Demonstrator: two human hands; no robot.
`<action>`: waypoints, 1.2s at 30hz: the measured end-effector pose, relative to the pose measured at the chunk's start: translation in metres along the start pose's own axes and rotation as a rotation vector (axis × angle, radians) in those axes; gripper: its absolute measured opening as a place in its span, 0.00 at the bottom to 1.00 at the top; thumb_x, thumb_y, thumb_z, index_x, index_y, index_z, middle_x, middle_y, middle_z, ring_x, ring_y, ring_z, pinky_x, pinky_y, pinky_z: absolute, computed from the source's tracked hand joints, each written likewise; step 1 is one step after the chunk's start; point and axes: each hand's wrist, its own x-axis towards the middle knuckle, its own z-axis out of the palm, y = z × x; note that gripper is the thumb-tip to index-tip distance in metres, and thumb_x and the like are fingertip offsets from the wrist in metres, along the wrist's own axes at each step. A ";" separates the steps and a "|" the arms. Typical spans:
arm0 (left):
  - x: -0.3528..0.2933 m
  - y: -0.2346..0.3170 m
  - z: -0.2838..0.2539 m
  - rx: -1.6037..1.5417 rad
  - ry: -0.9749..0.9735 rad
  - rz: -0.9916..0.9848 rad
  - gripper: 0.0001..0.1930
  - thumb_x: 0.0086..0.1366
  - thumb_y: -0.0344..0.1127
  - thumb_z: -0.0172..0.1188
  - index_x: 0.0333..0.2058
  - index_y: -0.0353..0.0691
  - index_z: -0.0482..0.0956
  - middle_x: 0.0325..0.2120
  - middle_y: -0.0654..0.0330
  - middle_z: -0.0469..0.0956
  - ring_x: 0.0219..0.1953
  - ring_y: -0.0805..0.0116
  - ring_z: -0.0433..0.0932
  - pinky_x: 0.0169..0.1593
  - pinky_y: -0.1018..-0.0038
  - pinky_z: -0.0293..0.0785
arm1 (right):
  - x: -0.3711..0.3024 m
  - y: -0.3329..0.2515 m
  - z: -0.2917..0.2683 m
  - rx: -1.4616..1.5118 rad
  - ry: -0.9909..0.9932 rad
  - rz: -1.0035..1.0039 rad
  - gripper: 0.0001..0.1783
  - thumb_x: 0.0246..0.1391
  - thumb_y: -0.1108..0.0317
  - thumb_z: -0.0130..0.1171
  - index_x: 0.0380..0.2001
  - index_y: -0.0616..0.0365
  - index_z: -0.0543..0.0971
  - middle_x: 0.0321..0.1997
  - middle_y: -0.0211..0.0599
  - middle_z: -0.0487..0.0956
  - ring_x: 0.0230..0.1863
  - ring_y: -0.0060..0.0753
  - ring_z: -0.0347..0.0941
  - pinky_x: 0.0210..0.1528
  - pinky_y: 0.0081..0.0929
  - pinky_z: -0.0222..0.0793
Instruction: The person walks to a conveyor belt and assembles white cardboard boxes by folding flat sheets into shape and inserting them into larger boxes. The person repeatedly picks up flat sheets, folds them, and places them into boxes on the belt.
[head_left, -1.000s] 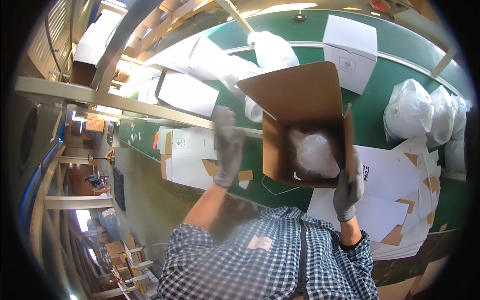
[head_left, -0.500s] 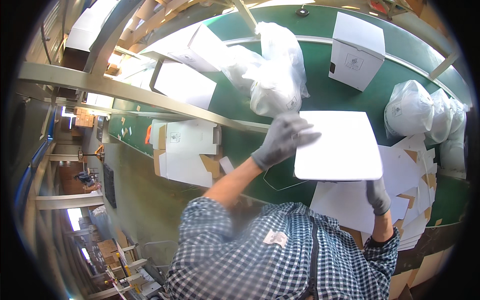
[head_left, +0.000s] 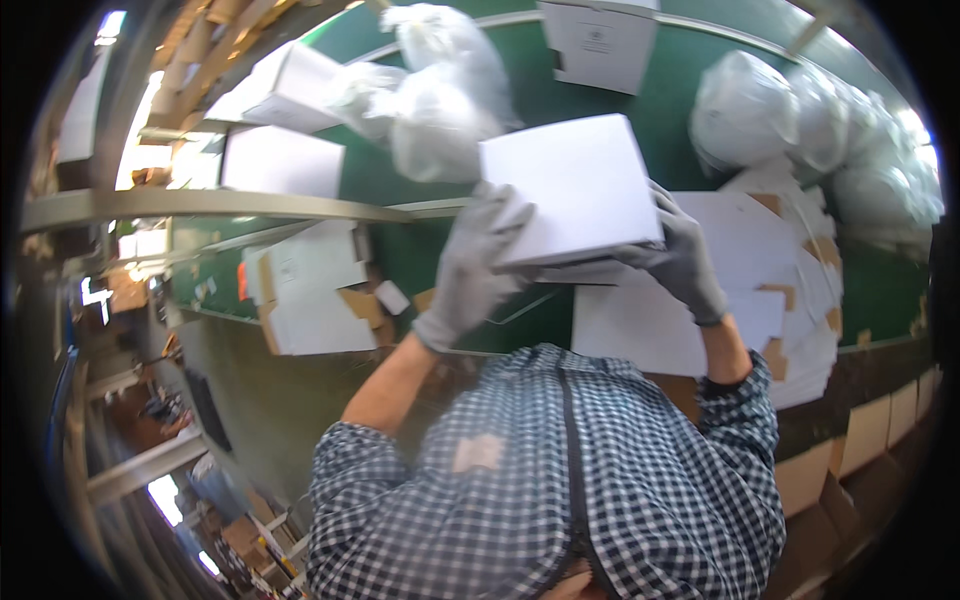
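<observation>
A white cardboard box (head_left: 570,185) is held up in front of my chest, over the green work surface, its broad plain white face showing. My left hand (head_left: 473,262), in a grey glove, grips the box's left side with the fingers resting on the white face. At the box's lower right corner my right hand (head_left: 688,262), gloved too, has its fingers wrapped round the side and bottom edge. Below the box and to its right lies a spread pile of flat white carton blanks (head_left: 640,330), with brown inner sides showing in places.
White plastic-bagged items (head_left: 450,120) stand beyond my left hand; more bagged items (head_left: 745,110) stand at right. A white box (head_left: 600,45) is at the back. A partly folded carton (head_left: 318,290) lies left. A metal bar (head_left: 250,205) crosses at left. Brown cartons (head_left: 865,430) sit lower right.
The box has tilted and turned in my hands. My left hand has gone from its upper left edge to its left side; my right hand has come up the right side. The whole view has shifted.
</observation>
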 end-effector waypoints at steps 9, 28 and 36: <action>-0.003 -0.014 0.021 0.074 -0.003 0.236 0.42 0.52 0.38 0.81 0.68 0.53 0.77 0.75 0.43 0.58 0.78 0.30 0.49 0.76 0.44 0.56 | -0.013 -0.011 -0.007 -0.729 -0.065 -0.295 0.43 0.58 0.58 0.70 0.74 0.57 0.67 0.76 0.65 0.63 0.73 0.64 0.67 0.68 0.47 0.74; -0.021 -0.045 0.053 0.047 0.157 0.273 0.36 0.54 0.42 0.80 0.63 0.50 0.80 0.70 0.42 0.67 0.75 0.32 0.58 0.74 0.41 0.60 | -0.054 -0.010 0.051 -1.275 -0.117 -0.063 0.36 0.65 0.69 0.50 0.75 0.62 0.62 0.79 0.67 0.57 0.77 0.67 0.58 0.74 0.65 0.61; -0.026 -0.041 0.058 -0.029 0.124 0.253 0.32 0.58 0.44 0.76 0.62 0.49 0.82 0.72 0.47 0.66 0.77 0.30 0.53 0.75 0.46 0.60 | -0.060 -0.003 0.058 -1.544 -0.085 -0.151 0.38 0.65 0.70 0.49 0.77 0.69 0.56 0.80 0.68 0.53 0.82 0.70 0.46 0.81 0.66 0.48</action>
